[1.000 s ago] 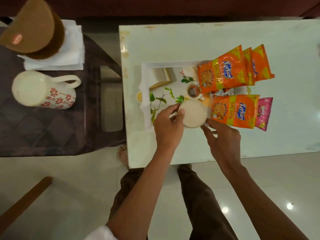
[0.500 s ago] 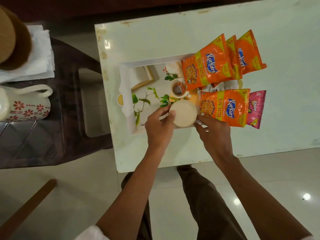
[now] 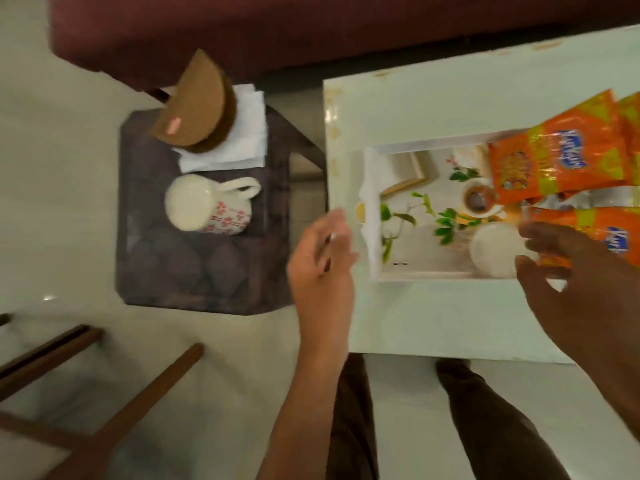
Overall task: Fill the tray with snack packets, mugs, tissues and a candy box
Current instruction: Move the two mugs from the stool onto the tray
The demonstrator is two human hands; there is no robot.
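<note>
The white tray [image 3: 429, 274] with a leaf print lies on the pale table. A white mug [image 3: 493, 252] stands in its near right part, and orange snack packets [image 3: 550, 161] lie over its right side. My right hand [image 3: 568, 271] hovers beside that mug with fingers spread, touching or almost touching it. My left hand [image 3: 322, 261] is empty and open, over the table's left edge, left of the tray. On the dark side table stand a second flowered mug [image 3: 204, 206], white tissues [image 3: 239, 140] and a brown half-round box [image 3: 195, 105] on top of them.
The dark side table [image 3: 156, 271] sits left of the pale table [image 3: 433, 317] with a narrow gap between them. A maroon sofa [image 3: 242, 29] runs along the back. Wooden chair legs [image 3: 138, 393] cross the floor at lower left. My legs stand below the table's edge.
My left hand has let go of the white mug and moved left, off the tray. My view has swung left, showing the side table. The right hand stays by the mug.
</note>
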